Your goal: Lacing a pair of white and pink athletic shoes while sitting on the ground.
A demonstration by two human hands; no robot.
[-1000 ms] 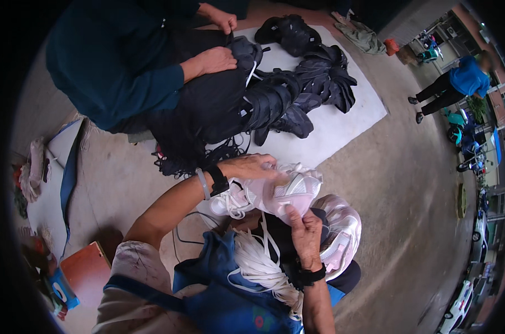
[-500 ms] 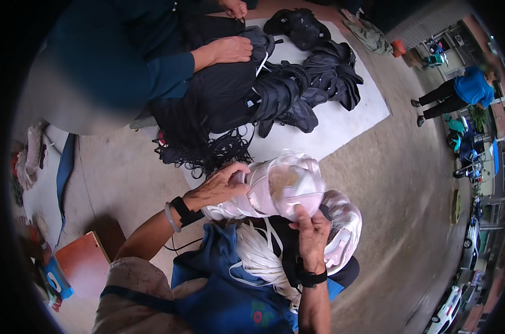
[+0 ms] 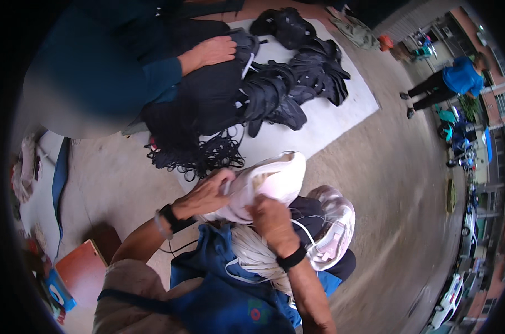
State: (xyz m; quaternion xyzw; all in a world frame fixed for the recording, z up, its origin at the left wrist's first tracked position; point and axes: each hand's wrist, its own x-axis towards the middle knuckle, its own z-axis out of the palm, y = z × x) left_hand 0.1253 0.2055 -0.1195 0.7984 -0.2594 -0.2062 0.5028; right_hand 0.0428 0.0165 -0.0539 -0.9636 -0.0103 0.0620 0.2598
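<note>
A pale pink and white shoe upper lies across my lap, its opening tilted up. My left hand grips its left end, fingers slightly blurred. Over its near edge, my right hand is closed with the fingertips against the upper; what they pinch is hidden. More pink and white uppers rest by my knee, with a loose white lace curving beside them. A bundle of white laces lies on my blue apron, under my right forearm.
A white board ahead carries piles of black uppers and a tangle of black laces. Beside it, a co-worker's hand rests on black pieces. A reddish-brown box stands at left. A person in blue stands far right.
My right hand has moved left and away from me, now over the upper's near edge. The upper's opening has turned. The co-worker's farther hand is no longer seen.
</note>
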